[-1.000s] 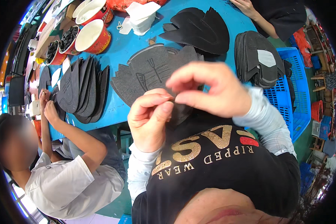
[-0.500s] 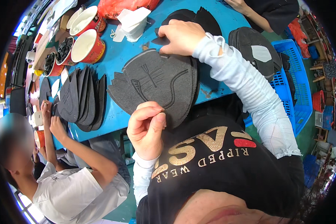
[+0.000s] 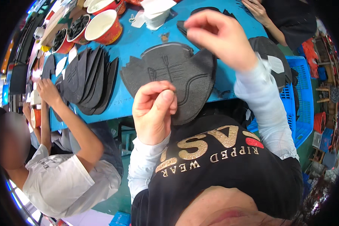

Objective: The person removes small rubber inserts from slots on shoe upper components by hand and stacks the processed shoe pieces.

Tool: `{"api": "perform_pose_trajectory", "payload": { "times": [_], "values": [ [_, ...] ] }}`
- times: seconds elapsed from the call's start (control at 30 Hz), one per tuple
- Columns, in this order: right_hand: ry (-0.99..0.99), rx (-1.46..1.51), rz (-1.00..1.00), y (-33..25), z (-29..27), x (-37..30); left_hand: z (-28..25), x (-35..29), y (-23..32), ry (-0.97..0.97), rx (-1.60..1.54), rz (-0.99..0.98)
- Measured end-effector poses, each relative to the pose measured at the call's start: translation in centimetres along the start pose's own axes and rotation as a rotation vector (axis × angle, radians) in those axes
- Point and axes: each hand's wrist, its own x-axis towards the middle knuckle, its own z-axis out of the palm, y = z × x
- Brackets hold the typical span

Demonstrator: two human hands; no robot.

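Note:
A dark grey, soft-looking cut piece (image 3: 177, 75), possibly a shoe upper, lies at the table edge in front of me. It has a rounded near end, a notched far edge and raised or stitched lines. My left hand (image 3: 154, 109) is over its near end, thumb and fingertips pinched together. Whatever the pinch holds, if anything, is too small to make out. Above the piece's far right corner, my right hand (image 3: 226, 41) hangs in the air with fingers curved. Motion blurs its fingertips, so its grip is unclear. That right corner of the piece stands folded up.
Fanned similar pieces (image 3: 88, 79) lie at left, near a co-worker's hand (image 3: 49, 92). Red paper tubs (image 3: 103, 28) and a white stack (image 3: 156, 13) stand behind. More dark pieces (image 3: 261, 49) lie at right, beside a blue crate (image 3: 303, 98). Another person's hand (image 3: 258, 11) is at far right.
My right hand has lifted from the far edge of the piece and moved right. My left hand stays pinched over the near end. The view has shifted slightly.

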Motion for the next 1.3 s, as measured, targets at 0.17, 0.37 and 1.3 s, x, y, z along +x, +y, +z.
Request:
{"api": "perform_pose_trajectory", "payload": {
  "times": [0.17, 0.37, 1.3],
  "values": [
    [-0.176, 0.177, -0.116, -2.8, 3.1, -6.8, 0.7, 0.2, -0.5, 0.009, 0.094, 0.087],
    [-0.105, 0.027, -0.205, -2.1, 3.3, -8.3, 0.3, -0.3, -1.5, -0.067, 0.295, 0.271],
    [-0.058, -0.117, -0.172, 0.4, 2.7, -6.3, -5.7, -1.3, 2.9, 0.447, 1.095, 0.322]
  ]
}}
